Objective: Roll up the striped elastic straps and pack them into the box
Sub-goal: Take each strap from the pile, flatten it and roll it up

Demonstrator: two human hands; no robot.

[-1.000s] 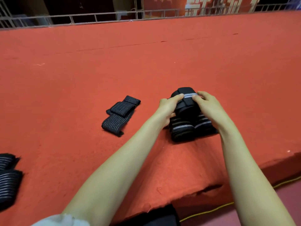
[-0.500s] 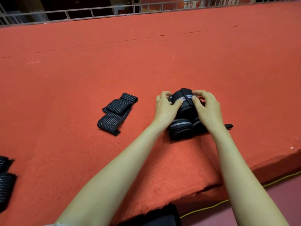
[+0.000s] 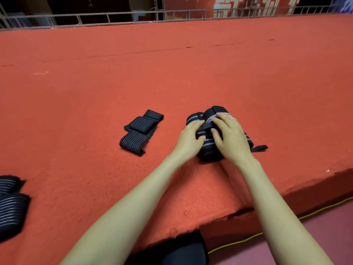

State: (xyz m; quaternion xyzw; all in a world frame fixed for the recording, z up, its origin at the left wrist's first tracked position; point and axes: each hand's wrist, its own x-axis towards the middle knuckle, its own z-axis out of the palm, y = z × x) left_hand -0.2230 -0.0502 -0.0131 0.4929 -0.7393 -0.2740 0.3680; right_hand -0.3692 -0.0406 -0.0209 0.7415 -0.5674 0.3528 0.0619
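Observation:
A cluster of rolled black straps with grey stripes (image 3: pixel 208 152) sits on the red felt table near its front edge. My left hand (image 3: pixel 189 139) grips the cluster from the left. My right hand (image 3: pixel 232 138) lies over the top roll (image 3: pixel 215 111), fingers curled round it. A loose strap tail (image 3: pixel 258 148) sticks out to the right. A folded, unrolled striped strap (image 3: pixel 140 131) lies flat to the left of my hands. No box is in view.
More striped straps (image 3: pixel 11 205) lie at the left edge of the frame. The red felt table (image 3: pixel 172 73) stretches far back to a metal railing (image 3: pixel 107 17). Its front edge drops off at lower right, where a yellow cord (image 3: pixel 286 220) runs along the floor.
Both hands have come down over the stacked rolls; the top roll sits lower against the others. My right hand now covers more of the pile, and the loose tail shows at right.

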